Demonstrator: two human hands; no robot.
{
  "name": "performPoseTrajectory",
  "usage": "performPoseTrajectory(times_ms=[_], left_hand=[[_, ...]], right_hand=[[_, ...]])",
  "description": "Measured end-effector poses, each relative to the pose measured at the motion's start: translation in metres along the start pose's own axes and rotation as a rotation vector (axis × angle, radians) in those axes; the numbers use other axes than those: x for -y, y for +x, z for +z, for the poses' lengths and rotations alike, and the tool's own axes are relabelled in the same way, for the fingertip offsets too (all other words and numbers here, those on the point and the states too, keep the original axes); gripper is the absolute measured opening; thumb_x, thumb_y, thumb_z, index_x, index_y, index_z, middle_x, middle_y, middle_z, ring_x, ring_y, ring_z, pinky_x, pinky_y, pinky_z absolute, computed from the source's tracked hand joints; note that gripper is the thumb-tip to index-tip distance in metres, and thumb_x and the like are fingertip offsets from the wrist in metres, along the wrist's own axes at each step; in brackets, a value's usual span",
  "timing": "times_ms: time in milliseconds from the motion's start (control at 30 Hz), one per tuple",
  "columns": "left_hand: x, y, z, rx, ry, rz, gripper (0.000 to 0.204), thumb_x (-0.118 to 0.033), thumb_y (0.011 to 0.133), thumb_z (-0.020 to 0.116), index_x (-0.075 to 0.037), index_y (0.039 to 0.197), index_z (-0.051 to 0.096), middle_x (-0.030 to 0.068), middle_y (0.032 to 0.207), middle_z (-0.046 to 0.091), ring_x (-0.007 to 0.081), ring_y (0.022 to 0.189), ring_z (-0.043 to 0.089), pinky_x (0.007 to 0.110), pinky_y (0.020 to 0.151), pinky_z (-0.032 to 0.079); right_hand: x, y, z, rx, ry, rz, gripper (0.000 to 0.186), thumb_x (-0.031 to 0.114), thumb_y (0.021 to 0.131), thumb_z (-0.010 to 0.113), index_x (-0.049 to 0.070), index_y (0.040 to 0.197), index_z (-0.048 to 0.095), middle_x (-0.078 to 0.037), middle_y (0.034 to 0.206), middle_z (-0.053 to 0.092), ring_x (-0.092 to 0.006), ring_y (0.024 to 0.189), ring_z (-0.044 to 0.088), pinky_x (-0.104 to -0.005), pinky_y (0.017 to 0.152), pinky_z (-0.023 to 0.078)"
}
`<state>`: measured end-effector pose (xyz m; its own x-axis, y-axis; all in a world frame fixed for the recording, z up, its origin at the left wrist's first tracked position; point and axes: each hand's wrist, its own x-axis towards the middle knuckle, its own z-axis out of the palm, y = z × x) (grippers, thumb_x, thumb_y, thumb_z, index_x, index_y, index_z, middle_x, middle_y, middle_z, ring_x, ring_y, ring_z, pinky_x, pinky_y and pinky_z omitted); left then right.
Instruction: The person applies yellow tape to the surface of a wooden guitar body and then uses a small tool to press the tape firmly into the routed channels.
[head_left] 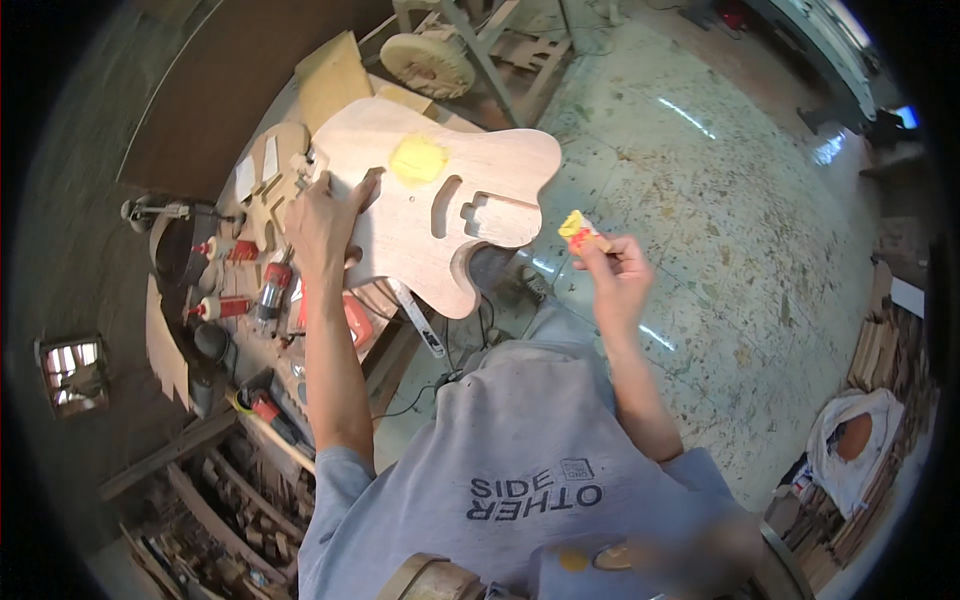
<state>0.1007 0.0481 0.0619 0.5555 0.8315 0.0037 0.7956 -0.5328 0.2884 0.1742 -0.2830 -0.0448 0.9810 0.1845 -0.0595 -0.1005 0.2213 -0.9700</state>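
A pale wooden guitar body with routed cavities lies at the bench's right edge, its curved lower horns overhanging the floor. A bright yellow patch of filler covers a spot on its upper face. My left hand grips the body at its left edge, thumb and fingers on the wood by the neck end. Off to the right, my right hand pinches a small white and red piece with yellow on its top; its exact kind cannot be made out. That hand is apart from the guitar body.
The bench at left carries a cordless drill, red-and-white bottles, wooden templates and a metal ruler. A round buffing wheel stands beyond. Wood offcuts fill the lower left; a white sack lies right.
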Motion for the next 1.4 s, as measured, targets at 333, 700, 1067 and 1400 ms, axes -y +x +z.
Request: performPoseTrajectory(times_ms=[333, 700, 1067, 1400], left_hand=[[0.037, -0.009, 0.021, -0.203, 0.137, 0.113, 0.082, -0.070, 0.072, 0.085, -0.001, 0.116, 0.081, 0.0226, 0.110, 0.078, 0.0393, 0.100, 0.076, 0.048, 0.090, 0.059], [0.043, -0.005, 0.021, -0.184, 0.167, 0.201, 0.086, -0.077, 0.076, 0.081, 0.002, 0.112, 0.078, 0.0226, 0.098, 0.078, 0.0403, 0.091, 0.077, 0.048, 0.083, 0.059], [0.053, -0.002, 0.029, -0.244, 0.127, 0.249, 0.084, -0.075, 0.077, 0.080, 0.002, 0.109, 0.078, 0.0241, 0.095, 0.078, 0.0406, 0.089, 0.077, 0.049, 0.081, 0.059], [0.050, 0.001, 0.022, -0.176, 0.142, 0.271, 0.081, -0.070, 0.077, 0.083, 0.006, 0.104, 0.077, 0.0259, 0.100, 0.076, 0.0399, 0.088, 0.077, 0.049, 0.078, 0.061]], right_hand=[[-0.024, 0.000, 0.041, -0.197, -0.214, -0.282, 0.017, 0.004, 0.095, 0.078, -0.001, 0.089, 0.063, -0.008, 0.097, 0.077, -0.0109, 0.077, 0.069, -0.0288, 0.070, 0.057], [-0.036, -0.012, 0.057, -0.118, -0.530, -0.619, 0.018, -0.002, 0.090, 0.076, 0.000, 0.088, 0.059, -0.013, 0.090, 0.068, -0.0267, 0.072, 0.070, -0.0373, 0.063, 0.058], [0.001, -0.007, 0.013, -0.086, -0.937, -0.570, 0.009, -0.003, 0.088, 0.071, 0.001, 0.093, 0.066, -0.013, 0.091, 0.067, -0.0345, 0.077, 0.065, -0.0460, 0.067, 0.054], [0.046, 0.026, 0.027, 0.390, -1.153, -1.021, 0.027, -0.002, 0.084, 0.074, 0.004, 0.110, 0.078, -0.007, 0.101, 0.074, -0.0279, 0.098, 0.066, -0.0381, 0.079, 0.060]])
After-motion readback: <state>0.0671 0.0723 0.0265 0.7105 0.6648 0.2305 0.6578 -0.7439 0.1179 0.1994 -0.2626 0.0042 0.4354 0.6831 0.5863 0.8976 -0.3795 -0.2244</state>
